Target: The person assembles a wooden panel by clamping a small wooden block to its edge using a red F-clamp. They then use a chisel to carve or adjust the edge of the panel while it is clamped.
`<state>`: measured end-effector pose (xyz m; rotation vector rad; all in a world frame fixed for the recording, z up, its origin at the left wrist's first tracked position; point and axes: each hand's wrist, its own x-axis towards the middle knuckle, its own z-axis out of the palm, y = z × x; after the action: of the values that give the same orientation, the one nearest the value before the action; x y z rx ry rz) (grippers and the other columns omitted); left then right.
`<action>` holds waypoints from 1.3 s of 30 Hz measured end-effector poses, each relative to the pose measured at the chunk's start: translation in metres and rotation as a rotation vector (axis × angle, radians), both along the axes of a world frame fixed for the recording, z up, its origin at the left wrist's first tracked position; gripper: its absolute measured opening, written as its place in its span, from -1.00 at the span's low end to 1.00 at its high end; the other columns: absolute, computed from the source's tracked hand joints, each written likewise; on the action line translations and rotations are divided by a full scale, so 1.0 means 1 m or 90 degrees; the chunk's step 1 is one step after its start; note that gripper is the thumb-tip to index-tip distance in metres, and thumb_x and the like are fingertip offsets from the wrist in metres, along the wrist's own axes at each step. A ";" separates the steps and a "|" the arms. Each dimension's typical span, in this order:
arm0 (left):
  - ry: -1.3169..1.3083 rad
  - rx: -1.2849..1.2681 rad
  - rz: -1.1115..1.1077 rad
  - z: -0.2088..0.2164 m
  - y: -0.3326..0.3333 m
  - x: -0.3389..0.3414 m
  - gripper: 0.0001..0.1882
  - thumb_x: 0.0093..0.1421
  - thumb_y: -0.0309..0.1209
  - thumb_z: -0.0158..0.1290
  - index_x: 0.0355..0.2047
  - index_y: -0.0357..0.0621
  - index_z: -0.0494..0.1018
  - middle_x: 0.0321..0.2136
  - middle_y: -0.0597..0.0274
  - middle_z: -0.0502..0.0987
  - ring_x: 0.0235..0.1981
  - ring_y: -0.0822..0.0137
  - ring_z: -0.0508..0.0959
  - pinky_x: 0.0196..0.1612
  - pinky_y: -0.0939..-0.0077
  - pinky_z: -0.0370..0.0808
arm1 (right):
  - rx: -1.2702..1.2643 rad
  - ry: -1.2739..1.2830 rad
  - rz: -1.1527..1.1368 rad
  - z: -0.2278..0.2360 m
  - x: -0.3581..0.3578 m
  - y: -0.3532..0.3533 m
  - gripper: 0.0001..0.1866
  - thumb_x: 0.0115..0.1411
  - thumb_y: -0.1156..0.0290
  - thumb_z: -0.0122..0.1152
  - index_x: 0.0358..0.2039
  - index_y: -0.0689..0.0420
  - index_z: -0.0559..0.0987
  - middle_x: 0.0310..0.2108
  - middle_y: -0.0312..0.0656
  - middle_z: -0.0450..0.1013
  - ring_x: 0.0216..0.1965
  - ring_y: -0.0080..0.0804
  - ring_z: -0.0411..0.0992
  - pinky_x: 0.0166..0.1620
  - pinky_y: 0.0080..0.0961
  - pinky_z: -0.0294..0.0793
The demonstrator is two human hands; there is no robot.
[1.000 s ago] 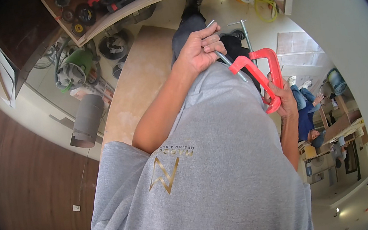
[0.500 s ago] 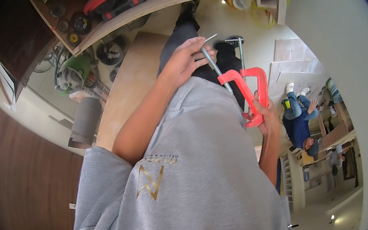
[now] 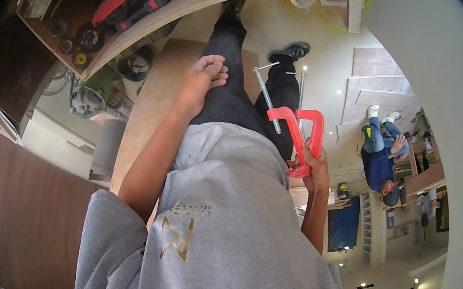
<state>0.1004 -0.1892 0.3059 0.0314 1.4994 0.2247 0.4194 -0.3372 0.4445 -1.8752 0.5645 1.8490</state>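
In my right hand (image 3: 318, 173) are two red C-clamps, held together by their lower ends with the fingers closed round them. The left clamp (image 3: 295, 130) and the right clamp (image 3: 317, 127) have steel screws pointing up and away from me, each with a thin crossbar at its end. My left hand (image 3: 208, 78) rests beside or just above my black-trousered thigh (image 3: 231, 95). Its fingers are loosely curled in, with nothing seen in them, apart from the clamps.
A wooden workbench (image 3: 169, 28) at the far side holds red tools. Left of my legs lies a plywood sheet (image 3: 142, 130), near a green vacuum (image 3: 99, 94). Boards (image 3: 378, 81) lie on the right. Farther right, a person (image 3: 380, 163) in blue sits.
My left hand has let go of the left clamp's screw handle and moved left toward my thigh. My right hand has lowered the clamps slightly and shifted left.
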 end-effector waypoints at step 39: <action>-0.077 0.024 0.141 -0.014 -0.032 -0.018 -0.69 0.49 -0.32 0.00 0.10 -0.27 0.40 -0.15 0.11 0.51 -0.13 0.30 0.58 0.04 0.39 0.62 | 0.036 -0.066 0.009 -0.009 0.013 -0.019 -0.85 0.38 0.49 0.22 -0.11 0.14 0.44 -0.36 -0.26 0.41 -0.43 -0.49 0.43 -0.35 -0.50 0.53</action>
<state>0.0823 -0.2208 0.2922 -0.1175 1.3768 0.4265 0.4324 -0.3559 0.4358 -1.9292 0.4599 1.7458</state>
